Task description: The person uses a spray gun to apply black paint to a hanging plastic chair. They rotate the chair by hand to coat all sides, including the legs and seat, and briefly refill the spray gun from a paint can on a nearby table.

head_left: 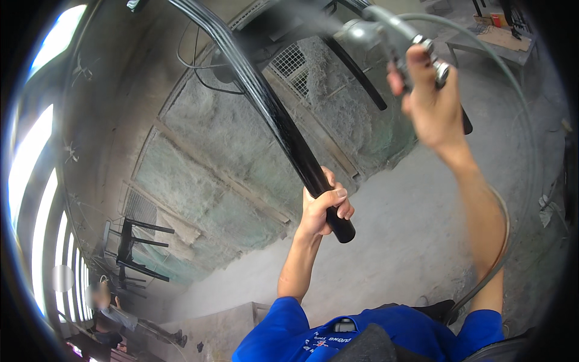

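Note:
My left hand is wrapped round the lower end of a long, glossy black chair leg, which slants up to the upper left. The rest of that black chair is only partly in view at the top edge. In my right hand, raised at the upper right, is a spray gun with a rounded metal cup, blurred by motion. A pale mist or blur lies in front of its nozzle, over the chair's upper part. Two more black legs hang between my hands.
A grey air hose loops from the gun down past my right forearm. Ahead stands a filter wall caked with grey overspray. More black chair frames stand at the left, near another person. A table is at the far right.

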{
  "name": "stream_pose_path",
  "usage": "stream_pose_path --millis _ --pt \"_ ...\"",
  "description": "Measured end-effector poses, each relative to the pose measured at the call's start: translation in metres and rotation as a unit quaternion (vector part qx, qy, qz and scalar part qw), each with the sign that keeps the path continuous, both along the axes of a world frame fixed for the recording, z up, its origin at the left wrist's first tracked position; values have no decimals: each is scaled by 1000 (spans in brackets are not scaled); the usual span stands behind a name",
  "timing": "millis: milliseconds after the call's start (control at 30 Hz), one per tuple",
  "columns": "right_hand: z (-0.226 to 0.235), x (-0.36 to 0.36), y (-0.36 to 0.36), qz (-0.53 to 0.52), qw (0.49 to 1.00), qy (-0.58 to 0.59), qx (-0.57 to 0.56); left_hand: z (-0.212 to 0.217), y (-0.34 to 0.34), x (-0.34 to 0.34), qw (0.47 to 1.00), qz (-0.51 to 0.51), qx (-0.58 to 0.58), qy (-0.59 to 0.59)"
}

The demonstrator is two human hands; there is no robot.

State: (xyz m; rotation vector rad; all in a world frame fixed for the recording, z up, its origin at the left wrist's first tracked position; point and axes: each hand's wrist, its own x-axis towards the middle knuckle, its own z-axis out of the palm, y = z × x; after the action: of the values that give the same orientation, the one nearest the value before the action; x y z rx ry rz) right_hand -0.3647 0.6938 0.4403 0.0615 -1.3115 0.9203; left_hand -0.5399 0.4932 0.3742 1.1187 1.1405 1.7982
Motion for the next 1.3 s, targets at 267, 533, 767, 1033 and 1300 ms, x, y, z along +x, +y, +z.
stream_pose_path --millis 267,533,767,1033,1300 --pt "68 30 24 -125 983 -59 123 -6 6 8 1000 17 16 -16" --pt "155 20 -1 -22 983 93 160 -16 -8 38 1000 22 -12 -2" --pt "179 36 70 -76 982 169 33 -37 -58 48 999 -36 -16 -36" --pt "179 40 66 -145 973 176 18 -43 -90 51 994 -78 -5 -75" --pt "169 -1 -47 103 968 82 214 -56 -23 73 999 -28 0 -34"
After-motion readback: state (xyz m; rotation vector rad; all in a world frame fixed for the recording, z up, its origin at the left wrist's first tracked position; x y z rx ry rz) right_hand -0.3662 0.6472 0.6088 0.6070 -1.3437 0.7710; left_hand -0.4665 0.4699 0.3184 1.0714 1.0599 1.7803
